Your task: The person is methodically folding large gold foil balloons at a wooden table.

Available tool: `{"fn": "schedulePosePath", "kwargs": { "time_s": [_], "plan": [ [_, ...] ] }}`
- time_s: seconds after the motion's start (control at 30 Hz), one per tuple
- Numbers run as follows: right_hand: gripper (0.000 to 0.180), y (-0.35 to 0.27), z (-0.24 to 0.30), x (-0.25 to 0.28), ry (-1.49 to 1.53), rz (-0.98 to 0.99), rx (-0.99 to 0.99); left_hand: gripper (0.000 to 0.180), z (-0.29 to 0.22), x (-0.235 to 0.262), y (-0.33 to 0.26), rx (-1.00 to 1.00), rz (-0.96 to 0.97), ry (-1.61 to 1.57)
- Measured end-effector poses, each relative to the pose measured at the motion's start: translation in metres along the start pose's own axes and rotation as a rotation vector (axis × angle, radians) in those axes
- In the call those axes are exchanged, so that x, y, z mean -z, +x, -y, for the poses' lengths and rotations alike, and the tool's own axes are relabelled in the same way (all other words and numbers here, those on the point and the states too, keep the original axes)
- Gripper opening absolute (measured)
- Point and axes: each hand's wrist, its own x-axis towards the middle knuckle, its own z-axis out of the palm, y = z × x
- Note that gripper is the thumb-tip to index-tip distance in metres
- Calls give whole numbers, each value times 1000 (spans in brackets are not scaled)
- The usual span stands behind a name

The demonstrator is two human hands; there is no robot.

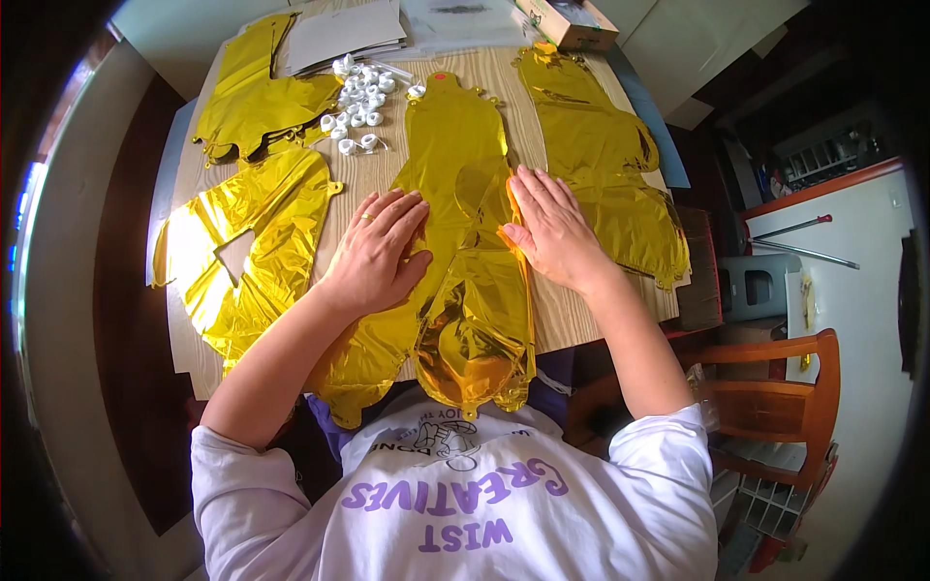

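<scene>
A flat gold foil balloon [455,145] lies in front of me on the wooden table, its lower end hanging over the near edge toward my shirt. My left hand [376,254] rests flat along its left side, fingers stretched out and pointing away from me. On the opposite side my right hand [550,225] lies along the balloon's right edge, fingers straight, with an orange-tinted fold beside the palm. The foil under both palms is hidden. Creases and a shiny rounded bulge show in the balloon's near part.
More gold foil balloons lie at left [257,261], far left [257,107] and right [601,145]. Several small white ribbon rolls [360,97] are scattered behind. Paper sheets [346,34] and a cardboard box [572,21] sit at the far edge. A wooden chair [765,412] stands at right.
</scene>
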Motion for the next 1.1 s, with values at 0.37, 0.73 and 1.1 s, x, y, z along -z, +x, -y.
{"fn": "schedulePosePath", "kwargs": {
  "time_s": [0.37, 0.73, 1.1],
  "plan": [
    [66, -1, 1, 2, -9, -1, 0, 57, -2, 3, -1, 48, -23, -54],
    [67, 0, 1, 1, -8, -8, 7, 52, 0, 5, 0, 4, -48, -36],
    [67, 0, 4, -1, -71, -24, 6, 49, -1, 9, 4, 39, -51, 42]
  ]
}}
